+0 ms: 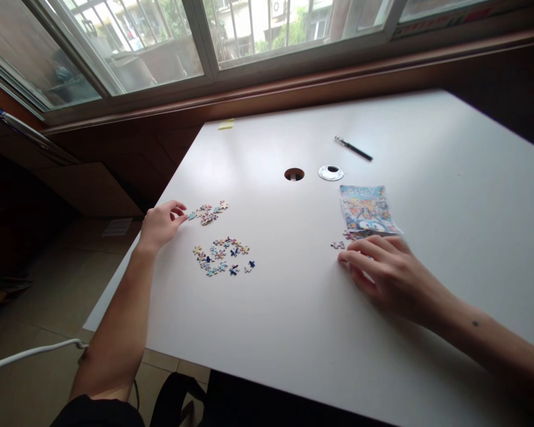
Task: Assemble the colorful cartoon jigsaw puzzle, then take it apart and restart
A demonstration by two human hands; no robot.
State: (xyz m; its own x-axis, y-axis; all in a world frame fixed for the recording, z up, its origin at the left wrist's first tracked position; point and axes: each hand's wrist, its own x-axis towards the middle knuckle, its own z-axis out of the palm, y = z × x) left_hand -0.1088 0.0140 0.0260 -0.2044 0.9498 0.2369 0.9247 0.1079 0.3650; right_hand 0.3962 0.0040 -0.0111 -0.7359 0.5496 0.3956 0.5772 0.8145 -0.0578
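My left hand (161, 224) rests near the table's left edge, thumb and forefinger pinched on a small puzzle piece (191, 216) at the end of a small cluster of pieces (209, 212). Below it lies a looser scatter of several pieces (225, 256). My right hand (382, 270) lies flat on the white table (293, 320), fingers stretched out toward a couple of loose pieces (338, 244). Just beyond its fingers is a colourful picture packet (367, 209).
A black pen (353, 149) lies toward the back. A round cable hole (294, 174) and its silver cover (330, 172) sit mid-table. A yellow note (226, 124) is at the far left corner. A window runs along the back; a white cable (31, 352) hangs lower left.
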